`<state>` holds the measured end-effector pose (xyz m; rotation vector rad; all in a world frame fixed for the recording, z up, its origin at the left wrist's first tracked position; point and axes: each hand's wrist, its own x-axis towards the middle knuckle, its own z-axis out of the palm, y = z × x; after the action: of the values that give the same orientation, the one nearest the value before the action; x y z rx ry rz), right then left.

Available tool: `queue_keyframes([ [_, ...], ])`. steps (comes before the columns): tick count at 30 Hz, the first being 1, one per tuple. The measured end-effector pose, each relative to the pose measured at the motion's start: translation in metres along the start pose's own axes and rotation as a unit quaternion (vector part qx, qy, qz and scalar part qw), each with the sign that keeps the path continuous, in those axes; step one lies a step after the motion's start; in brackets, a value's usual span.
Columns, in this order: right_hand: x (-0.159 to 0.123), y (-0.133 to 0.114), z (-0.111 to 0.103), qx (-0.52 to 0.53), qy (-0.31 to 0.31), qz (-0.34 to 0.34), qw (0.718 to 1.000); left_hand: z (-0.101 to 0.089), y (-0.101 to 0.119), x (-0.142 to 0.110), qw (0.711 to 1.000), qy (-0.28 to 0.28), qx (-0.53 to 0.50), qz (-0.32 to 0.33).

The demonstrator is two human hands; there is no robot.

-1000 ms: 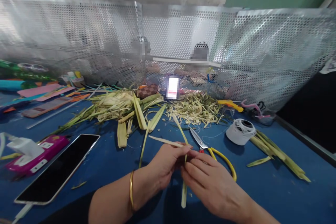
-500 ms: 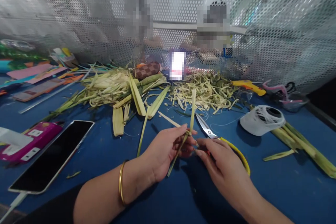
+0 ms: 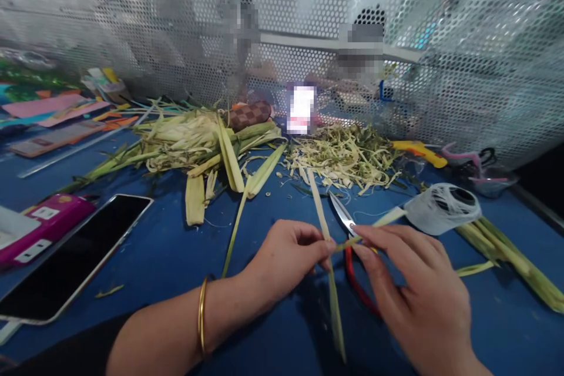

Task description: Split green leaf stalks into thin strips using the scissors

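My left hand [image 3: 288, 255], with a gold bangle [image 3: 201, 317] on its wrist, is closed in a pinch where two pale green leaf strips cross. One long strip [image 3: 336, 320] runs from above the fingertips down towards me. The crossing strip [image 3: 390, 217] stretches rightwards into the thumb and fingers of my right hand [image 3: 414, 282], which pinch it. Scissors [image 3: 340, 208] with one red and one yellow handle lie on the blue table [image 3: 273, 335], partly hidden by my right hand. The exact crossing point is covered by my left fingertips.
Leaf piles [image 3: 180, 147] and shredded scraps [image 3: 352, 155] lie at the back. A white thread spool [image 3: 425, 208], leaf stalks [image 3: 524, 258] and a yellow glue gun [image 3: 420, 153] are on the right. A phone [image 3: 79, 258] and magenta power strip [image 3: 53, 229] lie left. A perforated metal screen [image 3: 176, 41] stands behind.
My right hand has moved from beside my left fingers to a pinch on the crossing strip. The long strip now leans left at its top and hangs lower in front.
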<state>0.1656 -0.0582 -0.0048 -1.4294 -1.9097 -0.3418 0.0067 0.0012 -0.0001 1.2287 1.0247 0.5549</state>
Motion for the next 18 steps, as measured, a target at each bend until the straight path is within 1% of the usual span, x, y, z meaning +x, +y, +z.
queue_keyframes([
  [1,0.001,0.002,0.0,-0.014,0.003,0.016,1.0,0.001,-0.001,-0.001,0.999,-0.017,0.027,0.007],
  [3,0.002,0.004,0.0,0.005,-0.029,0.036,0.999,0.002,-0.003,-0.003,0.996,-0.058,0.067,0.017],
  [6,0.003,0.003,0.005,0.1,-0.103,0.063,0.988,0.004,-0.008,-0.004,0.991,-0.102,0.082,0.021],
  [8,0.003,0.0,0.008,0.149,-0.121,0.09,0.977,0.004,-0.01,-0.004,0.99,-0.11,0.082,0.023],
  [10,0.002,-0.004,0.01,0.16,-0.104,0.101,0.976,0.004,-0.009,-0.005,0.991,-0.108,0.08,0.02],
  [14,0.003,-0.01,0.014,0.11,-0.061,0.064,0.99,0.005,-0.004,-0.007,0.99,-0.11,0.087,0.005],
  [16,0.004,-0.01,0.014,0.081,-0.047,0.041,0.995,0.006,-0.002,-0.008,0.992,-0.112,0.063,-0.001],
  [18,0.006,-0.007,0.011,0.051,-0.017,0.024,0.998,0.006,-0.001,-0.007,0.995,-0.101,0.012,-0.008],
])
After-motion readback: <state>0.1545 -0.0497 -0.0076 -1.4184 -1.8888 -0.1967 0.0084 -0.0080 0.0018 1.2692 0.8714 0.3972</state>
